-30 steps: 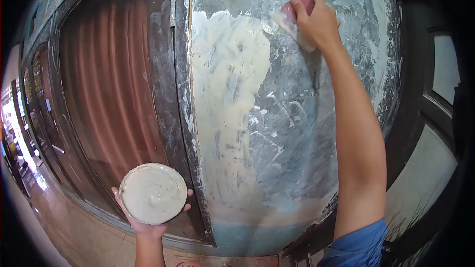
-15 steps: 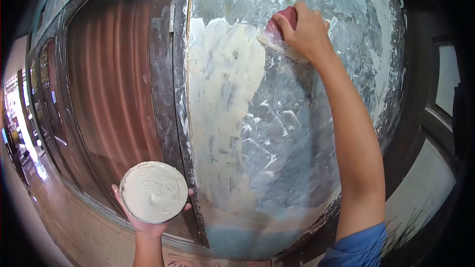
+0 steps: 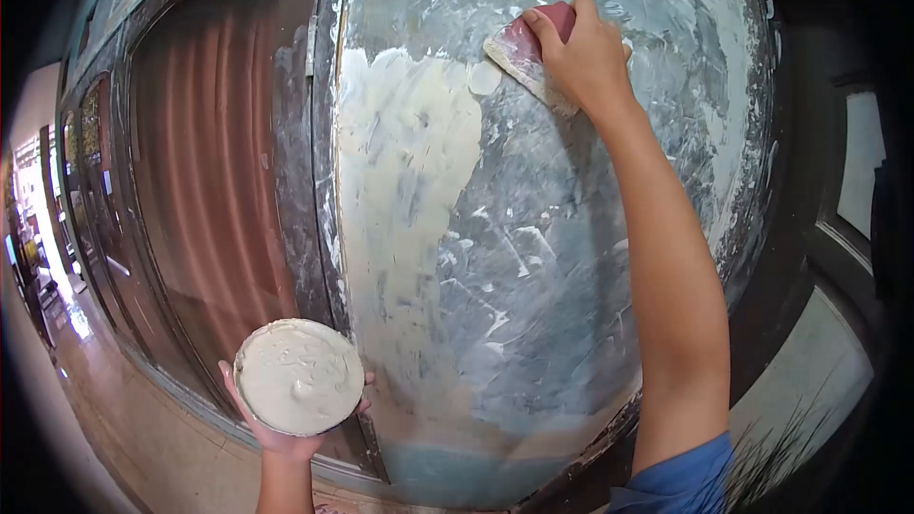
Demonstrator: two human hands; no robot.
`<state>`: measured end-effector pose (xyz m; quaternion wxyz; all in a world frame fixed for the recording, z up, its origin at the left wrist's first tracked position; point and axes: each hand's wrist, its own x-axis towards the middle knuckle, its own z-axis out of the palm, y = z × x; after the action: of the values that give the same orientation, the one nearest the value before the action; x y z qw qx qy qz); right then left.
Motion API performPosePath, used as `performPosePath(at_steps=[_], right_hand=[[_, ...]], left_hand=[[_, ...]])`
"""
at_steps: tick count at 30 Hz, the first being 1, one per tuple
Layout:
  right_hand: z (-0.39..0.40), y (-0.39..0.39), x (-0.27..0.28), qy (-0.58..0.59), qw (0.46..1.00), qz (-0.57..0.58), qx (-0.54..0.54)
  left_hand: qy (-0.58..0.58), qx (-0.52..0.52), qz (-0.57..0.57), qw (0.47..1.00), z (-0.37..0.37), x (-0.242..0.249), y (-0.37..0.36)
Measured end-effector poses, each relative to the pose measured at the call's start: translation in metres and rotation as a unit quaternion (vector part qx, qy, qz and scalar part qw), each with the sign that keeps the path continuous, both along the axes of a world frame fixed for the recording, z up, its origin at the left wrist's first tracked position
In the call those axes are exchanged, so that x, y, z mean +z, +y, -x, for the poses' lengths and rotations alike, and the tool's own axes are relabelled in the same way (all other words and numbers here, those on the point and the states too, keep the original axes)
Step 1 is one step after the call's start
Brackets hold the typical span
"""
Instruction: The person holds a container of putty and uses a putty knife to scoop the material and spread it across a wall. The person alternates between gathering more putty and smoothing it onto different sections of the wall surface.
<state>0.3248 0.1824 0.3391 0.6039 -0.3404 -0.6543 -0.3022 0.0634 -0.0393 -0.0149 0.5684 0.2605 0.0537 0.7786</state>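
My right hand (image 3: 592,55) grips a reddish putty spreader (image 3: 522,41), its wide edge coated with pale putty. The spreader is held close against the upper part of a patchy grey-blue wall (image 3: 543,257). To its left, a cream layer of putty (image 3: 405,152) covers a tall strip of that wall, with a small round dab (image 3: 484,78) at the strip's upper right corner. Low on the left, my left hand (image 3: 286,440) holds up a round bowl (image 3: 249,411) from below, filled nearly to the rim with cream putty (image 3: 300,376). The bowl hides most of its fingers.
Left of the wall stands a dark wooden frame (image 3: 295,133) with a glazed panel and a reddish-brown curtain (image 3: 205,162) behind it. A dark panelled door (image 3: 809,181) is on the right. Tiled floor (image 3: 143,428) runs along the lower left.
My right hand has tilted the spreader and drawn it slightly up, away from the cream strip's corner, where a round dab now shows. The camera view has shifted a little to the right.
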Motion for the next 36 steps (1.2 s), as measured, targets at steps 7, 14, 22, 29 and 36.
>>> performPosePath(at_steps=[7, 14, 22, 29, 36], right_hand=[[-0.007, -0.011, -0.019, -0.056, 0.996, -0.04, 0.065], [-0.012, -0.07, -0.079, -0.288, 0.939, -0.107, 0.152], [-0.022, -0.108, -0.159, -0.424, 0.876, -0.131, 0.191], [-0.027, -0.12, -0.179, -0.493, 0.843, -0.061, 0.207], [-0.017, -0.123, -0.182, -0.47, 0.854, -0.086, 0.206]], left_hand=[[0.016, -0.006, -0.006, 1.0, -0.012, 0.012, 0.013], [0.009, -0.056, -0.026, 0.998, -0.039, 0.052, 0.028], [0.107, -0.071, -0.067, 0.989, -0.048, 0.054, 0.04], [0.019, -0.076, -0.038, 0.996, -0.051, 0.053, 0.038], [0.022, -0.096, -0.055, 0.994, -0.047, 0.049, 0.033]])
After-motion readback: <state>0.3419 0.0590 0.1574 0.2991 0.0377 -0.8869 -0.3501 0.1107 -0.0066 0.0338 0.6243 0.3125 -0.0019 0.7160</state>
